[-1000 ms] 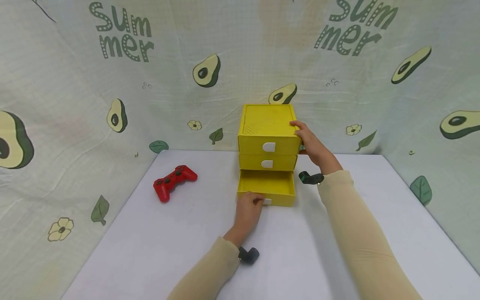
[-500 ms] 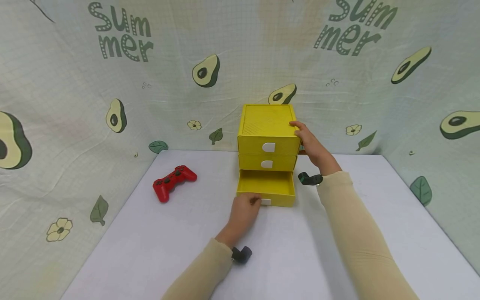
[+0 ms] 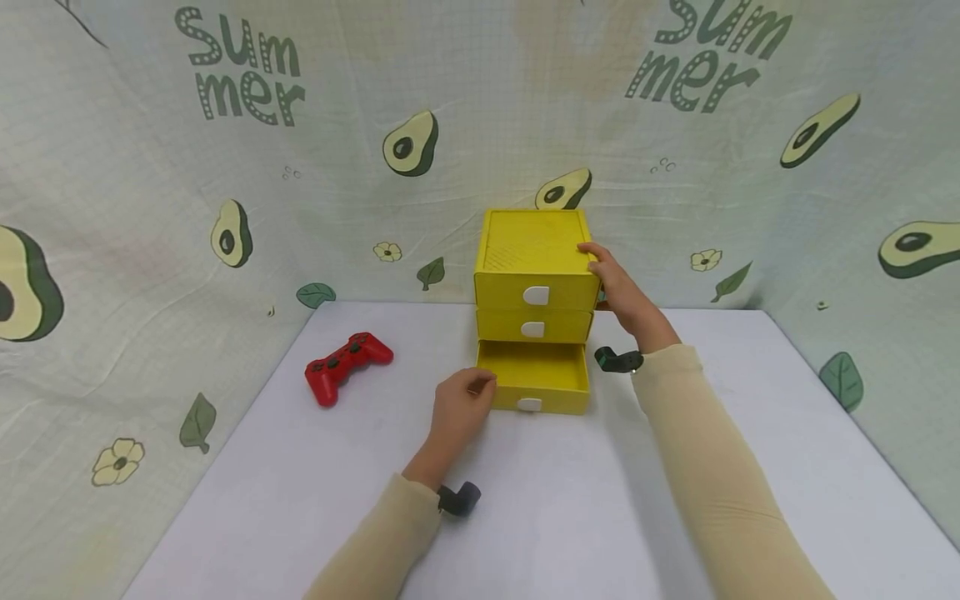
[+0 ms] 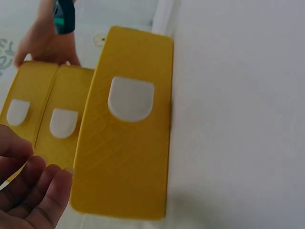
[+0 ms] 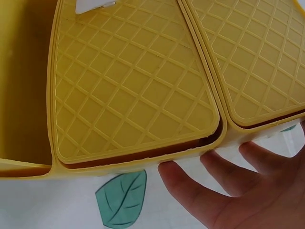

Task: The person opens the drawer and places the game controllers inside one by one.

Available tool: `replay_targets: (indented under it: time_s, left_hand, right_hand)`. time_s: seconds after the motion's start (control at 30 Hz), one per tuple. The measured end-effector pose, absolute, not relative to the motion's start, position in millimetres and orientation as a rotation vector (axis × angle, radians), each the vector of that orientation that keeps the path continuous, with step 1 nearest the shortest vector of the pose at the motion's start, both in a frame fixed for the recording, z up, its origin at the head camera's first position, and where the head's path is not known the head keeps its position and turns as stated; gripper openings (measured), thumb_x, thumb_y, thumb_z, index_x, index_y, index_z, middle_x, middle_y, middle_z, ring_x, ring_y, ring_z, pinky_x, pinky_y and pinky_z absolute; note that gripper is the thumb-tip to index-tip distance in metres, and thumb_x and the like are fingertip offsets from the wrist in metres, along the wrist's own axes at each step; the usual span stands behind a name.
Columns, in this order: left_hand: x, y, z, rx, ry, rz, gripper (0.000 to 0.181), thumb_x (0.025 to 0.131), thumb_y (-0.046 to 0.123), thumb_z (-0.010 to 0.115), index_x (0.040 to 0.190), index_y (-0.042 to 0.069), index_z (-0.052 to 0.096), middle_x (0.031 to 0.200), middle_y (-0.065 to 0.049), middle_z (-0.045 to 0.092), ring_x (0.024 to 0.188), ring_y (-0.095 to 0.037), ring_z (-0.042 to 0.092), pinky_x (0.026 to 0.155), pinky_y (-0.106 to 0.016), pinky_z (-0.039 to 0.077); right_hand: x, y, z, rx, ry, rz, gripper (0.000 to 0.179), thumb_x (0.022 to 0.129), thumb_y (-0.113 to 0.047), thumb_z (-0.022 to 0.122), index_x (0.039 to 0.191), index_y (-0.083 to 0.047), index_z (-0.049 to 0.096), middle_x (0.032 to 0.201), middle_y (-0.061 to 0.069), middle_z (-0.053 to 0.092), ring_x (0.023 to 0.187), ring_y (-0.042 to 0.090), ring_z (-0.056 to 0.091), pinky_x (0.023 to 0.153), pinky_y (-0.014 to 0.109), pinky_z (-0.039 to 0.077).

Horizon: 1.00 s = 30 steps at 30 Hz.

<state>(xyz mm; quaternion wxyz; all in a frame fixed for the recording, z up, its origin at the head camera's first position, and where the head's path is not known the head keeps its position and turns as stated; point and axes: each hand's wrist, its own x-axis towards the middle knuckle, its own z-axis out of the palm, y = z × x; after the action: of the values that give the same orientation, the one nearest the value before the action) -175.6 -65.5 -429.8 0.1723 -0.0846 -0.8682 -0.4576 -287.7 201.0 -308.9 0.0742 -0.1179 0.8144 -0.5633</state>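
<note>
A yellow three-drawer organizer (image 3: 536,242) stands at the back of the table, its bottom drawer (image 3: 543,398) pulled out and bare inside. The two upper drawers are closed; each drawer front has a white tab handle (image 4: 132,99). My left hand (image 3: 462,404) hovers at the left front corner of the bottom drawer, fingers loosely bent and holding nothing. My right hand (image 3: 621,287) rests on the organizer's upper right edge. In the right wrist view its extended fingers (image 5: 188,188) touch the side wall.
A red game controller (image 3: 347,367) lies on the white table (image 3: 600,517), left of the organizer. A cloth backdrop (image 3: 480,108) printed with avocados and leaves hangs close behind and along both sides.
My left hand has let go of the bottom drawer's white handle and moved left to the drawer's corner. The drawer stays pulled out, and the right hand keeps its place.
</note>
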Motion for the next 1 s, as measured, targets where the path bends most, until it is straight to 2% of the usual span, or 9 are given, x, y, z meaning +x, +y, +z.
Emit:
replay_targets:
  time_s: [0.4, 0.8, 1.0]
  left_hand:
    - [-191.8, -102.5, -417.5, -0.131, -2.451, -1.158, 0.015, 0.091, 0.019, 0.064, 0.101, 0.012, 0.073, 0.092, -0.002, 0.071, 0.080, -0.017, 0.061, 0.072, -0.029, 0.055]
    - [-214.4, -142.4, -416.8, -0.061, -2.648, -0.905, 0.030, 0.092, 0.026, 0.059, 0.118, 0.012, 0.066, 0.115, -0.013, 0.065, 0.107, -0.031, 0.060, 0.094, -0.048, 0.049]
    - [-225.9, -159.9, -418.6, -0.041, -2.788, -0.729, 0.045, 0.092, 0.031, 0.058, 0.131, 0.010, 0.055, 0.132, -0.019, 0.054, 0.122, -0.037, 0.050, 0.104, -0.053, 0.043]
  right_hand:
    - [-286.7, 200.6, -309.3, -0.347, 2.450, -1.688, 0.053, 0.101, -0.029, 0.021, 0.153, -0.025, 0.014, 0.162, 0.009, 0.005, 0.137, 0.040, 0.029, 0.107, 0.065, 0.032]
    - [-285.5, 201.0, -309.6, -0.379, 2.482, -1.679, 0.052, 0.102, -0.030, 0.020, 0.153, -0.025, 0.014, 0.162, 0.010, 0.007, 0.135, 0.040, 0.032, 0.106, 0.065, 0.033]
    - [-286.8, 201.3, -311.4, -0.365, 2.467, -1.686, 0.052, 0.102, -0.030, 0.020, 0.153, -0.025, 0.014, 0.162, 0.010, 0.005, 0.136, 0.040, 0.030, 0.107, 0.066, 0.032]
